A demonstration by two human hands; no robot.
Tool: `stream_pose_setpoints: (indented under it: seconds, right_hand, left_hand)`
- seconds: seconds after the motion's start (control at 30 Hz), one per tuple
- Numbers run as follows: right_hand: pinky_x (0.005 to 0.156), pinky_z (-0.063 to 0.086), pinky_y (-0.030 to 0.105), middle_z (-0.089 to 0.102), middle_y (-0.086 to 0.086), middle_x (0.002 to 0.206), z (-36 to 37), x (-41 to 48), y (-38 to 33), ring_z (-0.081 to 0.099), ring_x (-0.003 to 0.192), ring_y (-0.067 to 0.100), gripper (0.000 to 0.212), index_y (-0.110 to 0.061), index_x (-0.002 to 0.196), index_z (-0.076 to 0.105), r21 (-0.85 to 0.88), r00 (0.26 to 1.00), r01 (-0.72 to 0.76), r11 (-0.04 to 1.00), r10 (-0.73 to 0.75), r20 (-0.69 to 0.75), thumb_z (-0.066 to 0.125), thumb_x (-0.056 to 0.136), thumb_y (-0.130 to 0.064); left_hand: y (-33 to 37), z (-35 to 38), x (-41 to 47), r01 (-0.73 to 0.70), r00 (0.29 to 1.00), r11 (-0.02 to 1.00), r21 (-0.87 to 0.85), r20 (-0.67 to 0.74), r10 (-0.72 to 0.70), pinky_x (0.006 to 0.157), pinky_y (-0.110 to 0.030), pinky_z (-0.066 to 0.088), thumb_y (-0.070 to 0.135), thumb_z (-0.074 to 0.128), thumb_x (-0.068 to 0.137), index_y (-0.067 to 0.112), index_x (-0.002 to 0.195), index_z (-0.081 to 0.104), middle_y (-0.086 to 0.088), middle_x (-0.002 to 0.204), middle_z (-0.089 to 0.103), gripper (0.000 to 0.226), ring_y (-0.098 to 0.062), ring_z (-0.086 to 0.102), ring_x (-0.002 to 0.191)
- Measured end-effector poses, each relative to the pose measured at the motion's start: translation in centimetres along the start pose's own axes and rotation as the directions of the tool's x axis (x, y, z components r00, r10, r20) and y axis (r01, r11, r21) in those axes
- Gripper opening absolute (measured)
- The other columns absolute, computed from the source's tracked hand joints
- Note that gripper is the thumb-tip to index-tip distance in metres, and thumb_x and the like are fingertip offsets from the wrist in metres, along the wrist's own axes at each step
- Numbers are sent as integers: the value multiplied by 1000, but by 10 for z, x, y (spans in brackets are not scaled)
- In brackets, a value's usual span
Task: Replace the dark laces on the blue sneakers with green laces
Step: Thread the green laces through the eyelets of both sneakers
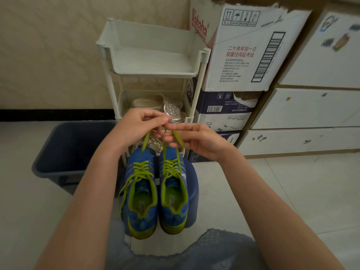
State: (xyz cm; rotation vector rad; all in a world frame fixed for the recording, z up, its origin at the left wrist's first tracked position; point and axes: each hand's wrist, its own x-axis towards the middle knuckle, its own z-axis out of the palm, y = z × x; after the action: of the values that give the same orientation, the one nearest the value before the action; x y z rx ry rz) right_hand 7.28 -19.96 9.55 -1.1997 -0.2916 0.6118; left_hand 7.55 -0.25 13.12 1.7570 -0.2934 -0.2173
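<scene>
Pair of blue sneakers [157, 191]: side by side on a blue stool [194, 190] directly in front of me. Long axes run away from me, toes towards the white rack [153, 55], heels nearest my lap. Green laces [143, 168] are threaded through both uppers. One loose end hangs off the left shoe's outer side.

My left hand [142, 121] is above the toes, fingertips curled and pinching a green strand. My right hand [194, 139] meets it fingertip to fingertip, with another strand held across its fingers. Both strands run down towards the toe end.

Legible writing: the upper cardboard box [243, 51] reads "Wahaha" in red and "二十余年如一日 质量经得起考验", with a barcode. The lower boxes' print is too small to read.

Surroundings: silver sandals [171, 108] on the rack's lower shelf, partly hidden by my hands. A dark bin [72, 149] stands left of the stool, and white drawers [302, 108] with stickers are on the right.
</scene>
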Motion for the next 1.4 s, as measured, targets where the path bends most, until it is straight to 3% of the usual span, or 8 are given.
stream_pose_setpoints:
  seconds: [0.2, 0.3, 0.4, 0.6, 0.83, 1.03, 1.27, 1.4]
  right_hand:
    - [65, 57, 20, 74, 9, 90, 0, 2, -4, 71, 74, 14, 24, 2, 106, 63, -26, 976, 121, 992, -124, -179, 57, 83, -3]
    - [47, 45, 16, 70, 9, 77, 3, 4, -5, 54, 45, 10, 27, 8, 103, 63, -203, 950, 183, 962, -226, -214, 62, 84, -11]
    - [39, 30, 14, 60, 4, 62, 1, 3, -4, 38, 39, 7, 26, 4, 103, 65, -276, 917, 204, 939, -282, -281, 64, 85, -14]
    - [44, 31, 13, 54, 3, 61, 6, 1, -4, 41, 47, 2, 19, -2, 98, 71, -384, 852, 218, 897, -367, -373, 68, 83, -12]
    - [60, 47, 17, 61, 10, 84, 9, 5, -4, 53, 65, 7, 11, -3, 93, 72, -454, 804, 253, 854, -447, -393, 69, 84, -8]
    - [75, 48, 25, 61, 12, 84, 12, 7, -3, 54, 79, 19, 13, 1, 91, 71, -475, 775, 267, 839, -480, -412, 71, 81, -7]
    - [71, 47, 16, 61, 3, 79, 7, 7, -2, 56, 72, 5, 7, -4, 88, 71, -444, 776, 292, 847, -481, -407, 69, 82, -8]
    - [71, 50, 17, 65, 5, 85, 5, 8, 0, 62, 77, 8, 14, 0, 95, 70, -406, 787, 268, 874, -441, -432, 67, 86, -10]
  left_hand:
    - [16, 3, -5, 138, 986, 912, -386, 143, -89, 67, -20, 57, -5, 29, 93, 1, 108, 65, -18, 99, 72, 39, -22, 72, 89]
    - [17, 0, -6, 138, 984, 902, -410, 160, -78, 70, -17, 56, -8, 36, 94, 3, 109, 64, -13, 100, 73, 33, -16, 71, 93]
    - [14, 4, -6, 82, 992, 928, -363, 122, -39, 73, -18, 56, 2, 55, 87, 4, 109, 64, -10, 99, 73, 23, -14, 71, 92]
    - [15, 11, 3, 24, 987, 972, -235, -151, -61, 58, -17, 55, 10, 71, 79, 9, 88, 66, -1, 72, 74, 9, -8, 70, 65]
    - [23, 29, 7, -154, 941, 973, 170, -275, 197, 53, -12, 36, 38, 58, 91, 20, 77, 72, 16, 48, 53, 27, 2, 43, 48]
    - [24, 36, 9, -110, 950, 994, -14, -296, 101, 89, -29, 50, 36, 56, 93, 28, 84, 73, 8, 87, 73, 21, -8, 66, 91]
    - [19, 38, 11, -82, 965, 968, -235, -261, 18, 68, -18, 55, 20, 57, 94, 14, 97, 70, 1, 91, 74, 15, -8, 71, 84]
    - [13, 39, 14, -88, 958, 973, -215, -287, 23, 72, -18, 56, 22, 55, 95, 16, 96, 70, 0, 89, 73, 16, -7, 70, 83]
